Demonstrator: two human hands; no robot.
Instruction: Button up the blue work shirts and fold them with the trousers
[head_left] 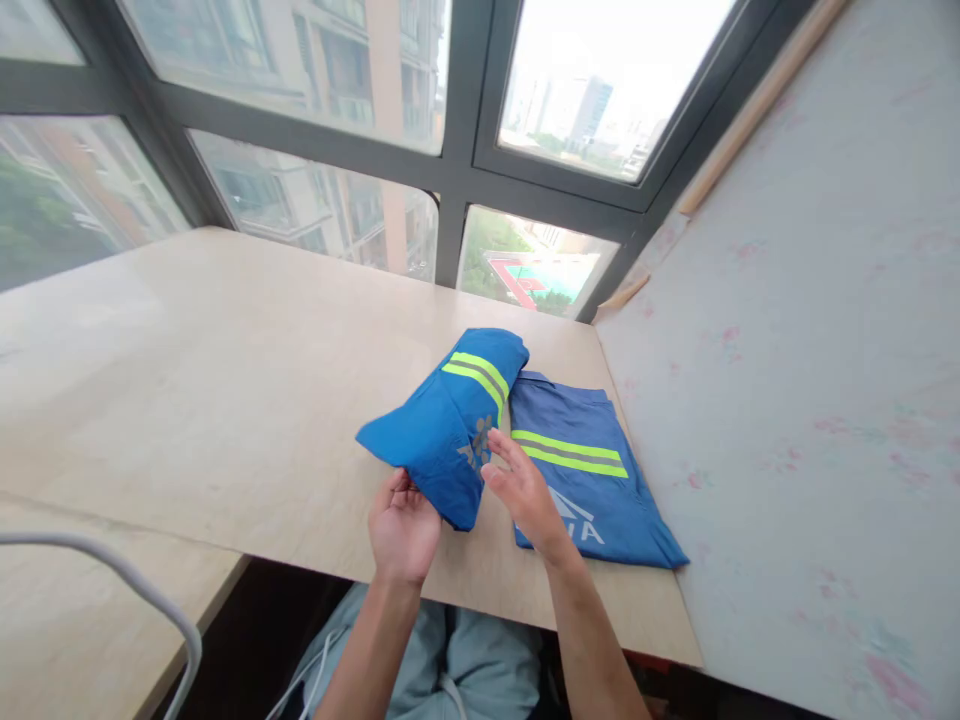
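A folded bright-blue garment (pixel 450 420) with yellow-and-grey reflective stripes and a grey printed mark is at the middle of the sill-like table. Its lower left corner sticks out and looks raised. My left hand (pixel 405 530) is palm up at its near edge, fingers curled in on the cloth; the fingertips are partly hidden. Over the garment's right edge is my right hand (pixel 525 490), fingers apart and holding nothing. To the right lies a second folded blue garment (pixel 577 415), flat, with similar stripes and white print; my right hand and forearm cover part of it.
The pale tabletop (pixel 187 400) runs back to dark-framed windows (pixel 442 170). A flower-patterned wall (pixel 795 380) closes off the right side. At the lower left, a grey cable (pixel 142 580) arches over a lower surface. My legs (pixel 480 650) are under the near edge.
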